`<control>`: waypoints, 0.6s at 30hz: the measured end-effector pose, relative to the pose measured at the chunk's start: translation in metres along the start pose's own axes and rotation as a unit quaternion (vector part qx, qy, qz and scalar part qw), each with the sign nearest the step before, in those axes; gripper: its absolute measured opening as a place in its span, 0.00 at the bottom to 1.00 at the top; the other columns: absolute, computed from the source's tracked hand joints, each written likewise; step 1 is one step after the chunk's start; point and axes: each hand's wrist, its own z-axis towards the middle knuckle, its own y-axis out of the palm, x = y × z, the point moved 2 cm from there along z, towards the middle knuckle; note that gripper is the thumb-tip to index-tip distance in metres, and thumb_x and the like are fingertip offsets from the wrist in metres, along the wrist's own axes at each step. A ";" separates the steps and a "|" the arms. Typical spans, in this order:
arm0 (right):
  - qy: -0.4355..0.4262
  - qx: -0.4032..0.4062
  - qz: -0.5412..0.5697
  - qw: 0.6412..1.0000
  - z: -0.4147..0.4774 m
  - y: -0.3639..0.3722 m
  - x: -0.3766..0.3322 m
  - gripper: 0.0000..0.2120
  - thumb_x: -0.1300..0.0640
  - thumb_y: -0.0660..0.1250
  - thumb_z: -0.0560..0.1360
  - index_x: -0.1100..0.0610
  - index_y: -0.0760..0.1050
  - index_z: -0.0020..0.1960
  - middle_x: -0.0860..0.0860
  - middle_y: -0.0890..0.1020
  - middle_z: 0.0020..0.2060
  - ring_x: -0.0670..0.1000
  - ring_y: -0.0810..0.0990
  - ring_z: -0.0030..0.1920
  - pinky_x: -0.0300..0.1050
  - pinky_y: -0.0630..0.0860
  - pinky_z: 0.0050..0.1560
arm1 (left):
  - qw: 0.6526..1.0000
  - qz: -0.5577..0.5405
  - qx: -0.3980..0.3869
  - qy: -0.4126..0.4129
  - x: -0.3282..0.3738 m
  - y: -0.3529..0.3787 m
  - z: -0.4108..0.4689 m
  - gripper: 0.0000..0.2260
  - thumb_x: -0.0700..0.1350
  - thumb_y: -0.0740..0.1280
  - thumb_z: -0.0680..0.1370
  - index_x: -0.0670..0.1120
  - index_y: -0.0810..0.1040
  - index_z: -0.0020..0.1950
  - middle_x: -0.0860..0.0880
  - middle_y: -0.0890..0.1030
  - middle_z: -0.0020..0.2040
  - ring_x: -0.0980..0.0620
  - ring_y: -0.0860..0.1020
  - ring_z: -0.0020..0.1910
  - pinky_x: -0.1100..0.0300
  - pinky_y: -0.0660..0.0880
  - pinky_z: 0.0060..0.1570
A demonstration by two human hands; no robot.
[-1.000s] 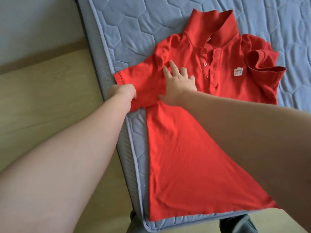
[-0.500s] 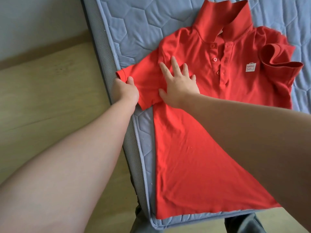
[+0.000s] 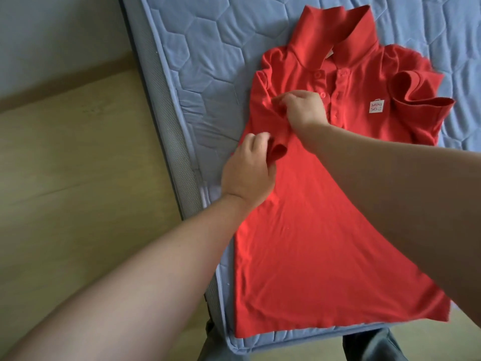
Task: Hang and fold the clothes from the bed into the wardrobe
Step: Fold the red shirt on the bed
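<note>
**Operator:** Where does the garment stand?

**Inspector:** The red polo shirt [image 3: 312, 230] lies face up on the quilted mattress [image 3: 208, 48]. Its hem [image 3: 338, 324] runs along the near edge, and one side sits close to the edge bordering the wooden floor [image 3: 65, 178]. Your left hand [image 3: 247, 170] grips the cuff of the sleeve [image 3: 278, 152] on that side, fingers curled round the rolled cloth. Your right hand [image 3: 304, 110] pinches the fabric higher up, just beside the button placket [image 3: 335, 100], fingers likewise curled on it.

**Operator:** What could fail from here?

**Inspector:** Three things, in my judgement.
- The sleeve is bunched between your hands, not flat. Press it down as it is and you may set a crooked crease.
- Pulling with both hands could drag the body out of square. It could also slide the hem over the corner toward the floor.
- The far sleeve [image 3: 421, 100] is curled into a loop beside the chest logo [image 3: 376, 108], and the collar [image 3: 338, 35] stands up. Leave either untreated and the fold is likely to come out lopsided.

**Operator:** Anything in the way?

**Inspector:** Your right forearm [image 3: 390, 191] crosses the shirt's lower body and hides part of it. Your trouser legs [image 3: 377, 345] stand against the near edge. Neither wardrobe nor hanger is in view.
</note>
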 end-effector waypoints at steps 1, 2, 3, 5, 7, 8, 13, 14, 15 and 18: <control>0.022 0.019 0.014 0.999 0.002 -0.007 0.002 0.12 0.54 0.65 0.68 0.56 0.85 0.42 0.54 0.86 0.40 0.51 0.81 0.42 0.52 0.78 0.50 | 0.999 0.036 -0.017 0.005 0.003 0.008 -0.001 0.21 0.44 0.69 0.74 0.44 0.73 0.66 0.43 0.76 0.56 0.40 0.78 0.51 0.46 0.74 0.48; 0.035 0.029 0.008 0.999 0.003 -0.012 0.005 0.10 0.54 0.65 0.69 0.56 0.84 0.39 0.53 0.85 0.37 0.51 0.80 0.38 0.52 0.77 0.46 | 0.996 0.076 -0.035 0.014 0.004 0.015 -0.002 0.22 0.46 0.69 0.75 0.45 0.73 0.68 0.43 0.76 0.56 0.41 0.78 0.51 0.47 0.74 0.48; 0.036 0.030 -0.016 0.999 0.005 -0.016 0.008 0.09 0.54 0.65 0.71 0.55 0.83 0.37 0.52 0.84 0.35 0.51 0.79 0.37 0.50 0.76 0.44 | 0.991 0.117 -0.057 0.025 0.004 0.023 -0.002 0.23 0.47 0.68 0.76 0.46 0.71 0.70 0.44 0.75 0.57 0.42 0.78 0.52 0.47 0.74 0.48; 0.007 0.016 -0.110 0.994 0.005 -0.021 0.015 0.11 0.55 0.63 0.74 0.56 0.83 0.43 0.53 0.85 0.40 0.54 0.81 0.43 0.46 0.76 0.47 | 0.976 0.185 -0.106 0.036 0.002 0.035 0.000 0.24 0.49 0.66 0.78 0.47 0.67 0.73 0.44 0.73 0.60 0.43 0.76 0.55 0.48 0.73 0.51; -0.037 -0.006 -0.196 0.980 0.001 -0.025 0.020 0.13 0.57 0.62 0.75 0.55 0.83 0.52 0.53 0.85 0.50 0.54 0.81 0.53 0.41 0.74 0.53 | 0.967 0.216 -0.135 0.020 0.002 0.041 0.003 0.23 0.48 0.64 0.78 0.47 0.67 0.73 0.44 0.71 0.61 0.42 0.75 0.57 0.48 0.73 0.51; -0.058 -0.013 -0.222 0.973 -0.002 -0.029 0.022 0.13 0.58 0.62 0.75 0.54 0.82 0.55 0.53 0.84 0.53 0.55 0.80 0.56 0.40 0.73 0.54 | 0.967 0.215 -0.139 0.004 0.005 0.043 0.006 0.22 0.46 0.64 0.77 0.47 0.69 0.71 0.44 0.71 0.61 0.41 0.75 0.56 0.47 0.73 0.51; -0.136 0.084 -0.325 0.932 -0.014 -0.078 0.038 0.16 0.59 0.61 0.73 0.54 0.75 0.60 0.56 0.73 0.58 0.60 0.73 0.61 0.53 0.73 0.52 | 0.979 0.174 -0.101 -0.032 0.035 0.043 0.018 0.19 0.49 0.67 0.72 0.47 0.72 0.62 0.43 0.74 0.56 0.38 0.78 0.52 0.47 0.74 0.47; -0.137 0.123 -0.348 0.919 -0.015 -0.094 0.042 0.18 0.60 0.61 0.71 0.54 0.73 0.60 0.56 0.73 0.59 0.60 0.72 0.61 0.54 0.72 0.52 | 0.980 0.173 -0.095 -0.021 0.044 0.045 0.020 0.20 0.50 0.67 0.72 0.47 0.72 0.63 0.43 0.74 0.56 0.39 0.78 0.52 0.47 0.74 0.48; -0.134 0.165 -0.372 0.903 -0.015 -0.111 0.046 0.19 0.61 0.61 0.70 0.54 0.72 0.61 0.57 0.72 0.59 0.61 0.71 0.61 0.55 0.70 0.54 | 0.981 0.171 -0.088 -0.008 0.053 0.048 0.023 0.21 0.50 0.67 0.72 0.47 0.71 0.64 0.44 0.74 0.57 0.39 0.78 0.52 0.47 0.73 0.49; -0.103 0.242 -0.434 0.862 -0.009 -0.163 0.059 0.27 0.64 0.61 0.67 0.53 0.67 0.65 0.57 0.68 0.66 0.61 0.67 0.64 0.59 0.62 0.63 | 0.986 0.146 -0.077 0.025 0.087 0.061 0.037 0.19 0.46 0.65 0.75 0.47 0.72 0.65 0.44 0.74 0.58 0.40 0.78 0.54 0.48 0.72 0.52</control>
